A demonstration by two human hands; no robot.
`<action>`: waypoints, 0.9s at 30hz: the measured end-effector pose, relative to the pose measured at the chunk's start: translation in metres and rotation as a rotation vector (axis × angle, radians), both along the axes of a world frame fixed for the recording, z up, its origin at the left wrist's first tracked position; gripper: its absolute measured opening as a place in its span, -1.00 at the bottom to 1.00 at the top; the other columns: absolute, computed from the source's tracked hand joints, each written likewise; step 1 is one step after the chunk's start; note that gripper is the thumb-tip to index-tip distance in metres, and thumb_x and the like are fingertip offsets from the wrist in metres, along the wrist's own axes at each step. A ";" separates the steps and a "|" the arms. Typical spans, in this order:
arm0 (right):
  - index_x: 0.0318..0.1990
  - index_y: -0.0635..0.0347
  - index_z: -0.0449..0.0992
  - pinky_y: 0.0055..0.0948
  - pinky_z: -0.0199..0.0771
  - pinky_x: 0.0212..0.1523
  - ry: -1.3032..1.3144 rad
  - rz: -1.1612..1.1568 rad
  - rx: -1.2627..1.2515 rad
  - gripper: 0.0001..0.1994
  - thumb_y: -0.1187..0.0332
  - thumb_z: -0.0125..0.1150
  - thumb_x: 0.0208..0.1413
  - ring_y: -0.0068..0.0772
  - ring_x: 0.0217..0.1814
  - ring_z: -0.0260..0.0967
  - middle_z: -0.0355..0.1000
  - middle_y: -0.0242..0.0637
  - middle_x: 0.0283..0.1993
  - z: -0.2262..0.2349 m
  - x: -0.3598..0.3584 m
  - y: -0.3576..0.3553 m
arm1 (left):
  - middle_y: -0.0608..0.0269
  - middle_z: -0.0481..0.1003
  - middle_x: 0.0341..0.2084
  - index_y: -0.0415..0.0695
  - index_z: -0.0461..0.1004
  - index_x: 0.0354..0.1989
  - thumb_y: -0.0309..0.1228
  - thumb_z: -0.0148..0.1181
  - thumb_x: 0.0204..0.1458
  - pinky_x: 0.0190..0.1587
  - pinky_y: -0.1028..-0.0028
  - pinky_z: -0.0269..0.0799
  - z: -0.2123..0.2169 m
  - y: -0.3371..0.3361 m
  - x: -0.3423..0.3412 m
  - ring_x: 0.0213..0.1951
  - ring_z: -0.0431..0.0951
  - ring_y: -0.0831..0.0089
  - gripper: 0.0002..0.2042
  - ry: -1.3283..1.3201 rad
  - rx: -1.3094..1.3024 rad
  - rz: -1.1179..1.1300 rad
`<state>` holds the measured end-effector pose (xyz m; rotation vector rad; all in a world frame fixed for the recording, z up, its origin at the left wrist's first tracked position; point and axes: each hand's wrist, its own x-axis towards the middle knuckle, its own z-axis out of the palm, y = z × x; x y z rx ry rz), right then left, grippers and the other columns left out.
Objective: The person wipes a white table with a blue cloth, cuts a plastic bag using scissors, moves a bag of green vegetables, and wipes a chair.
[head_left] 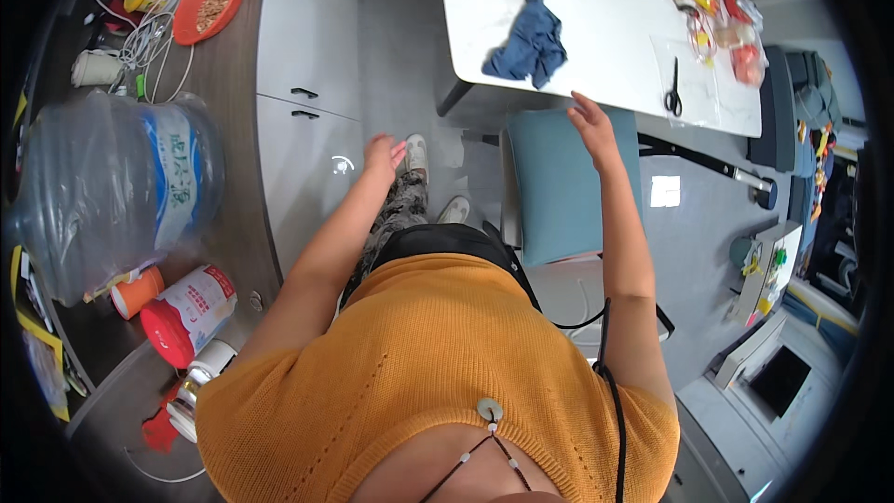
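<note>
White table [615, 28] ahead bears a crumpled blue cloth [533, 42] near its edge, forward-left of the right hand [595, 129] (the nearer one); it and the left hand [381, 157] are empty, fingers loosely parted.

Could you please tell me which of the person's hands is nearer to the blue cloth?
The right hand, by the white table, below and right of the blue cloth in the picture, not touching it. The left hand is farther off, to the cloth's lower left.
</note>
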<state>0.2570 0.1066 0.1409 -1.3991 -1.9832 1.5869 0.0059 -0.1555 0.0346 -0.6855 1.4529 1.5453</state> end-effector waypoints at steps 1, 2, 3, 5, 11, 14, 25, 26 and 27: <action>-0.01 0.20 0.28 -0.48 0.20 -0.05 -0.024 0.012 -0.017 -0.60 0.31 0.06 -0.04 -0.39 -0.05 0.23 0.31 -0.23 -0.08 -0.002 0.019 -0.008 | 0.09 0.22 -0.15 -0.18 0.13 -0.10 -0.56 -0.11 -0.08 -0.16 0.30 0.34 0.000 -0.005 0.011 -0.16 0.37 0.16 -0.69 -0.004 0.000 -0.005; -0.01 0.21 0.28 -0.48 0.21 -0.07 -0.046 0.024 -0.028 -0.61 0.31 0.05 -0.04 -0.41 -0.07 0.25 0.32 -0.24 -0.09 0.000 0.040 -0.017 | 0.08 0.22 -0.15 -0.18 0.12 -0.08 -0.57 -0.11 -0.08 -0.14 0.29 0.32 0.010 -0.007 0.020 -0.15 0.36 0.15 -0.68 -0.006 0.007 -0.010; -0.02 0.23 0.28 -0.49 0.21 -0.08 -0.066 0.039 -0.034 -0.61 0.32 0.04 -0.03 -0.42 -0.10 0.27 0.33 -0.24 -0.10 0.003 0.059 -0.024 | 0.07 0.22 -0.14 -0.19 0.11 -0.07 -0.57 -0.12 -0.08 -0.13 0.27 0.31 0.018 -0.008 0.029 -0.13 0.35 0.14 -0.66 -0.005 0.018 -0.012; -0.03 0.23 0.29 -0.53 0.23 -0.13 -0.100 0.009 -0.119 -0.64 0.31 0.01 -0.01 -0.47 -0.12 0.28 0.33 -0.29 -0.11 0.012 0.093 -0.037 | 0.05 0.23 -0.19 -0.17 0.11 -0.07 -0.57 -0.11 -0.08 -0.18 0.28 0.35 0.027 -0.014 0.046 -0.19 0.38 0.13 -0.66 -0.011 0.067 -0.023; -0.08 0.26 0.33 -0.62 0.24 -0.22 -0.088 -0.077 -0.182 -0.67 0.32 0.00 -0.01 -0.55 -0.16 0.28 0.37 -0.32 -0.18 0.040 0.158 -0.081 | 0.02 0.23 -0.19 -0.19 0.13 -0.09 -0.59 -0.10 -0.10 -0.18 0.25 0.35 0.041 -0.023 0.077 -0.19 0.37 0.11 -0.67 -0.013 0.129 -0.060; -0.08 0.26 0.33 -0.54 0.27 -0.22 -0.110 0.015 -0.100 -0.68 0.34 0.01 -0.01 -0.51 -0.16 0.30 0.37 -0.27 -0.16 0.046 0.184 -0.104 | 0.03 0.23 -0.18 -0.19 0.15 -0.10 -0.59 -0.09 -0.10 -0.17 0.26 0.34 0.047 -0.019 0.090 -0.20 0.36 0.11 -0.68 -0.019 0.128 -0.117; -0.22 0.13 0.39 -0.29 0.19 -0.11 -0.732 -0.381 0.765 -0.77 0.46 0.01 -0.11 -0.17 -0.13 0.26 0.36 -0.25 -0.20 0.078 0.292 -0.235 | 0.07 0.24 -0.16 -0.20 0.13 -0.03 -0.55 -0.09 -0.07 -0.15 0.33 0.33 0.063 -0.003 0.144 -0.15 0.34 0.20 -0.64 -0.117 0.221 -0.386; -0.22 0.11 0.40 -0.30 0.18 -0.10 -0.777 -0.428 0.758 -0.77 0.47 0.01 -0.11 -0.19 -0.12 0.26 0.36 -0.26 -0.19 0.076 0.296 -0.247 | 0.07 0.24 -0.15 -0.20 0.13 -0.03 -0.55 -0.09 -0.07 -0.15 0.34 0.33 0.062 -0.006 0.148 -0.16 0.34 0.20 -0.64 -0.131 0.234 -0.406; -0.23 0.11 0.40 -0.30 0.18 -0.10 -0.792 -0.400 0.784 -0.78 0.47 0.01 -0.11 -0.20 -0.13 0.26 0.36 -0.27 -0.19 0.073 0.297 -0.255 | 0.07 0.24 -0.15 -0.19 0.13 -0.03 -0.55 -0.09 -0.07 -0.15 0.34 0.33 0.062 -0.010 0.153 -0.16 0.35 0.21 -0.64 -0.145 0.246 -0.426</action>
